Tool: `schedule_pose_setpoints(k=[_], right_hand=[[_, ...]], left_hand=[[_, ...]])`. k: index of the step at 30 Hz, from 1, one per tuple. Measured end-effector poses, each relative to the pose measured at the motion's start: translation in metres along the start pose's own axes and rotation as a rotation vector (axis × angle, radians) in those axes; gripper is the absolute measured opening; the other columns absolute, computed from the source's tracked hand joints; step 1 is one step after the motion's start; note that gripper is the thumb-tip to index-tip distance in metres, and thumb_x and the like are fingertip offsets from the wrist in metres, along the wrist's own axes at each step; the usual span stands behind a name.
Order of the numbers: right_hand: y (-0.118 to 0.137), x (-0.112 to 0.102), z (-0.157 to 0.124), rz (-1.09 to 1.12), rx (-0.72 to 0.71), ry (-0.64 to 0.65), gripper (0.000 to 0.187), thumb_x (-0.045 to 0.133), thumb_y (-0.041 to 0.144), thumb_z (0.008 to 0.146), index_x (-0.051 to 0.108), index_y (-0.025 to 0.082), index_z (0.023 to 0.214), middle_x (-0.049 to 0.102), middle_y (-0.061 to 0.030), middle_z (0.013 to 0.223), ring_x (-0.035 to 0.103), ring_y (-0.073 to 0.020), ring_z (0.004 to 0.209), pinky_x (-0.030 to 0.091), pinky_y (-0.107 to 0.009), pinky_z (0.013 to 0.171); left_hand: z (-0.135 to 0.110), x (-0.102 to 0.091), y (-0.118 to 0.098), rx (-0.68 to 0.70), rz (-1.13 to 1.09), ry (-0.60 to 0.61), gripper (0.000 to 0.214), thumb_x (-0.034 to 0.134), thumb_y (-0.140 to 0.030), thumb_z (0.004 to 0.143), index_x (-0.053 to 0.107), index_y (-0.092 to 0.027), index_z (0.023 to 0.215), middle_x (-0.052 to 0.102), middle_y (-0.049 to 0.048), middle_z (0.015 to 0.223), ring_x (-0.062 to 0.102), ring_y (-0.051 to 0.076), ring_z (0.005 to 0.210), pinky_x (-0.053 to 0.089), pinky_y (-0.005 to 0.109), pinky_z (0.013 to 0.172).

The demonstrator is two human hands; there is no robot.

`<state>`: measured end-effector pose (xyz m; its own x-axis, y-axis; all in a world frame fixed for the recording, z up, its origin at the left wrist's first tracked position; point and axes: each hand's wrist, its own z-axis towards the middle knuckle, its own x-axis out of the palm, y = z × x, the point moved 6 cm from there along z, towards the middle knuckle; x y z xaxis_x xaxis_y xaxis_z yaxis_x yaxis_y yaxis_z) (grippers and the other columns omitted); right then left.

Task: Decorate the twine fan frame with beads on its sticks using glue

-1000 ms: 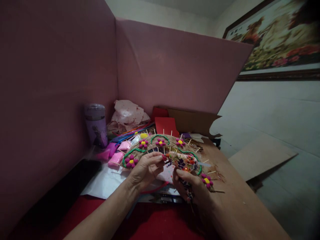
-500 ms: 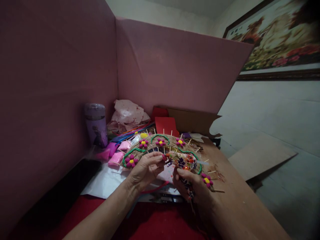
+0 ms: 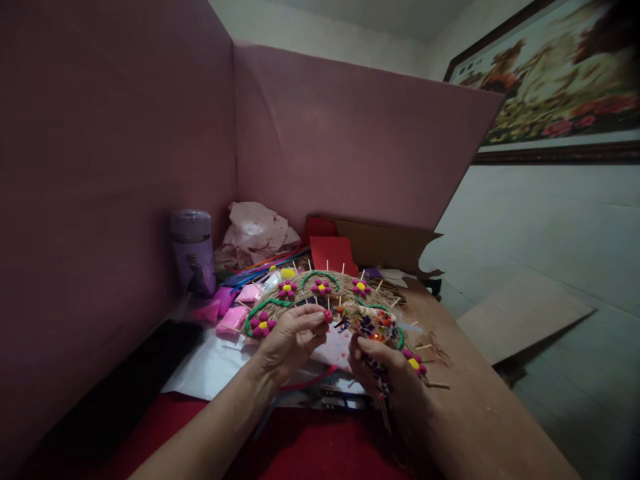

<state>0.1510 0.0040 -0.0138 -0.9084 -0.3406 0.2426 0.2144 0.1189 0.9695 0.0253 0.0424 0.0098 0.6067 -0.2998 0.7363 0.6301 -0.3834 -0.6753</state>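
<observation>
Works near a lidded purple tumbler (image 3: 193,257), unable to see inside it, and plastic packets (image 3: 232,320) filled with pink material. Now holds the orange nozzle (image 3: 341,310) of the floral glue gun (image 3: 367,323) just apart from the small red ball (image 3: 328,316), after touching it half a second ago. Pinches the ball between left hand's (image 3: 295,337) thumb and forefinger, at the very tips. Curls right hand (image 3: 387,367) around the gun's handle.
</observation>
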Motion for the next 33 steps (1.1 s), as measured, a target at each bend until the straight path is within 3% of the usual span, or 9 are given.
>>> schedule_pose_setpoints(k=[12,19,24,29,33], right_hand=[[0.001,-0.002,-0.003,-0.154,0.032,0.021,0.040,0.044,0.046,0.081,0.051,0.017,0.054,0.041,0.0025,0.040,0.030,-0.0086,0.040,0.025,-0.024,0.044],[0.006,-0.003,-0.005,-0.165,-0.035,-0.045,0.037,0.044,0.044,0.082,0.053,0.017,0.059,0.041,0.0028,0.040,0.032,-0.0091,0.040,0.025,-0.025,0.044],[0.018,0.002,-0.007,-0.343,-0.124,-0.094,0.047,0.046,0.044,0.083,0.044,0.018,0.043,0.037,0.0017,0.039,0.036,-0.0098,0.043,0.029,-0.026,0.049],[0.017,-0.005,-0.009,-0.451,-0.141,-0.258,0.046,0.053,0.052,0.075,0.042,0.019,0.044,0.037,0.0023,0.040,0.035,-0.0098,0.041,0.028,-0.026,0.044],[0.018,-0.010,-0.012,-0.559,-0.271,-0.374,0.030,0.061,0.050,0.068,0.058,0.022,0.061,0.048,0.0003,0.047,0.047,-0.0167,0.050,0.036,-0.028,0.045]], left_hand=[[-0.001,0.002,0.000,0.004,0.043,0.027,0.011,0.069,-0.011,0.065,0.064,-0.010,0.075,0.064,0.0027,0.072,0.055,0.006,0.062,0.044,0.016,0.059],[-0.001,-0.001,-0.002,-0.014,-0.022,-0.041,0.014,0.069,-0.008,0.063,0.062,-0.011,0.075,0.065,0.0022,0.071,0.059,0.007,0.063,0.048,0.016,0.060],[-0.002,-0.001,-0.002,-0.018,-0.038,-0.062,0.014,0.068,-0.007,0.064,0.062,-0.011,0.076,0.066,0.0019,0.071,0.059,0.007,0.061,0.048,0.016,0.058],[-0.002,-0.002,-0.001,-0.014,-0.041,-0.089,0.014,0.068,-0.006,0.064,0.062,-0.011,0.075,0.065,0.0019,0.071,0.059,0.007,0.061,0.048,0.015,0.057],[-0.001,-0.003,-0.002,-0.006,-0.032,-0.100,0.014,0.068,-0.006,0.063,0.062,-0.011,0.075,0.065,0.0019,0.069,0.059,0.007,0.060,0.049,0.016,0.057]])
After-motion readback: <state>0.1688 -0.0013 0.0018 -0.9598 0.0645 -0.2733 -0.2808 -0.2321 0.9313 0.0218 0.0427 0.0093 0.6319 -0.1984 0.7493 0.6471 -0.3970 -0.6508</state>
